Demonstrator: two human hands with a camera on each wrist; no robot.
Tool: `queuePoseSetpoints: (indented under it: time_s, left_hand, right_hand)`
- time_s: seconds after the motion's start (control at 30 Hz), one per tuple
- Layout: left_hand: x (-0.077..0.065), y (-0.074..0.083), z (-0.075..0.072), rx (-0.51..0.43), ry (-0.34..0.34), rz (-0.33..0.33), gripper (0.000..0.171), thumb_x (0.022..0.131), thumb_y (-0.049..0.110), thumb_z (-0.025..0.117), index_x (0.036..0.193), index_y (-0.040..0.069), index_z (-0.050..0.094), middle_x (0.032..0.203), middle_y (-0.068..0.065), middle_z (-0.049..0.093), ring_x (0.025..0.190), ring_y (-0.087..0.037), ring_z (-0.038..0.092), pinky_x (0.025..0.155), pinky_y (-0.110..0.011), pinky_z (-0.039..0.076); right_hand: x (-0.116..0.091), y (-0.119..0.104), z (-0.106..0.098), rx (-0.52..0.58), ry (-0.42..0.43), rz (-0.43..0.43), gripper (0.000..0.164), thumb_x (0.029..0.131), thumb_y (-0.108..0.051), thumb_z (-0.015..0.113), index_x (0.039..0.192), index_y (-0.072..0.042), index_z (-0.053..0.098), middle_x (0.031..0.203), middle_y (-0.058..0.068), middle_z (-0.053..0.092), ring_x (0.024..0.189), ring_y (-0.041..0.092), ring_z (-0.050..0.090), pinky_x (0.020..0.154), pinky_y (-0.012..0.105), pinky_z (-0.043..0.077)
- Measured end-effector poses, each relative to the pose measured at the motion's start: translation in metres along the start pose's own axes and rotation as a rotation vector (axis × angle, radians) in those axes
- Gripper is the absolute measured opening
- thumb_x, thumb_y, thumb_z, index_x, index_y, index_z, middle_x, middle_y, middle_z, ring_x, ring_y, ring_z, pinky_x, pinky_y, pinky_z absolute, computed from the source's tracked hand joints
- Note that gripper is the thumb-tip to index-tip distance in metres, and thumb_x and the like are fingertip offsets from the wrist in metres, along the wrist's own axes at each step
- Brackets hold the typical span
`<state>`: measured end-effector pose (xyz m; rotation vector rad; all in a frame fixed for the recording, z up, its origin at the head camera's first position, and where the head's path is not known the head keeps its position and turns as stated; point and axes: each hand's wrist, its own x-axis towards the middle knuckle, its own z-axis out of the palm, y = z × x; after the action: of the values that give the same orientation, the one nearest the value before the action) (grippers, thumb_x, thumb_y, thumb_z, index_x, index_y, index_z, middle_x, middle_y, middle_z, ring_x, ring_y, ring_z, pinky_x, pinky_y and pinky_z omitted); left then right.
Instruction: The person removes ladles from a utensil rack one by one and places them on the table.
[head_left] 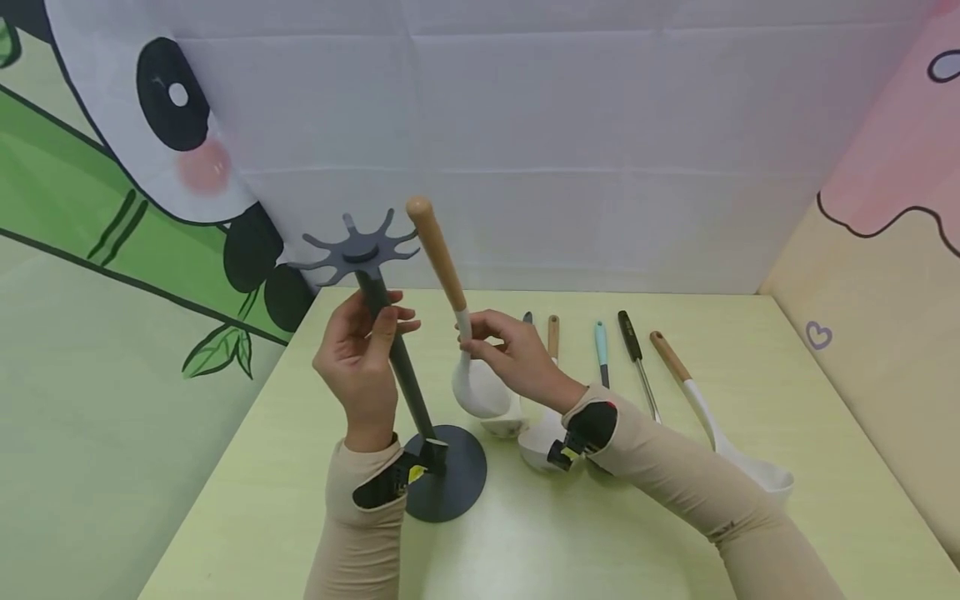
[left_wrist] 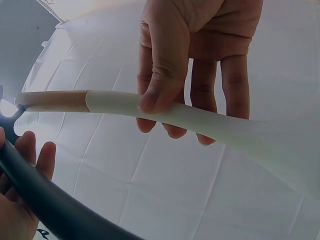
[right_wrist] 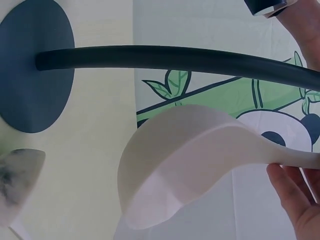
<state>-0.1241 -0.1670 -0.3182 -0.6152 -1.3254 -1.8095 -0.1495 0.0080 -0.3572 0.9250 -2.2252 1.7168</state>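
Observation:
My left hand (head_left: 360,367) grips the dark pole (head_left: 408,383) of a utensil stand just below its crown of curved hooks (head_left: 360,248). The stand's round base (head_left: 459,492) is on the table. In my right hand (head_left: 525,358) a white ladle (head_left: 480,390) with a wooden handle is pinched by its neck, handle up and bowl down, just right of the pole. The left wrist view shows the thumb pressing the pale neck (left_wrist: 117,102) against the fingers. In the right wrist view the ladle's deep bowl (right_wrist: 175,160) hangs beside the pole.
Several utensils lie on the pale table (head_left: 247,500) to the right: a white one with a wooden handle (head_left: 670,357), a black-handled one (head_left: 630,335), a turquoise-handled one (head_left: 602,343), and a white-headed one (head_left: 538,442) partly behind my right wrist. A cloth wall (head_left: 525,125) stands behind.

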Motion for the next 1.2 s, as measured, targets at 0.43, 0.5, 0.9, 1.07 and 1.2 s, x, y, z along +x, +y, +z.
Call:
queuePoseSetpoints:
  time_s: [0.43, 0.5, 0.9, 1.07, 1.2]
  left_hand:
    - [0.001, 0.001, -0.002, -0.062, -0.006, -0.023, 0.023, 0.091, 0.001, 0.071, 0.109, -0.011, 0.066, 0.094, -0.012, 0.073, 0.075, -0.018, 0.072, 0.070, -0.033, 0.060]
    - [0.001, 0.002, -0.003, -0.073, -0.010, -0.024, 0.023, 0.090, 0.001, 0.071, 0.109, -0.011, 0.066, 0.094, -0.012, 0.073, 0.075, -0.018, 0.072, 0.070, -0.033, 0.060]
    - [0.008, 0.000, -0.011, -0.089, -0.038, -0.030, 0.023, 0.092, 0.006, 0.070, 0.109, -0.009, 0.068, 0.091, -0.015, 0.073, 0.072, -0.019, 0.072, 0.068, -0.033, 0.060]
    - [0.009, 0.000, -0.011, -0.120, -0.043, -0.045, 0.022, 0.092, 0.004, 0.070, 0.109, -0.009, 0.068, 0.090, -0.016, 0.072, 0.070, -0.020, 0.072, 0.066, -0.033, 0.060]
    - [0.009, -0.001, -0.011, -0.146, -0.053, -0.053, 0.022, 0.091, 0.004, 0.070, 0.109, -0.010, 0.068, 0.090, -0.015, 0.072, 0.069, -0.020, 0.072, 0.064, -0.033, 0.060]
  right_hand:
    - [-0.003, 0.003, -0.018, 0.019, 0.071, 0.034, 0.023, 0.094, -0.001, 0.065, 0.118, 0.003, 0.063, 0.102, 0.014, 0.069, 0.094, 0.025, 0.069, 0.078, 0.037, 0.059]
    - [-0.003, 0.004, -0.021, 0.017, 0.083, 0.038, 0.023, 0.094, -0.001, 0.065, 0.117, 0.003, 0.064, 0.101, 0.014, 0.069, 0.092, 0.026, 0.069, 0.077, 0.041, 0.059]
    - [0.000, 0.020, -0.031, 0.039, 0.127, 0.124, 0.021, 0.093, -0.004, 0.068, 0.113, 0.001, 0.063, 0.098, 0.015, 0.067, 0.089, 0.032, 0.071, 0.076, 0.035, 0.059]
    - [0.002, 0.029, -0.033, 0.048, 0.140, 0.156, 0.020, 0.092, -0.004, 0.070, 0.111, 0.002, 0.063, 0.096, 0.015, 0.066, 0.090, 0.034, 0.068, 0.076, 0.040, 0.059]
    - [0.002, 0.037, -0.035, 0.049, 0.154, 0.173, 0.020, 0.093, -0.004, 0.069, 0.110, 0.002, 0.062, 0.095, 0.015, 0.065, 0.091, 0.034, 0.067, 0.074, 0.038, 0.060]
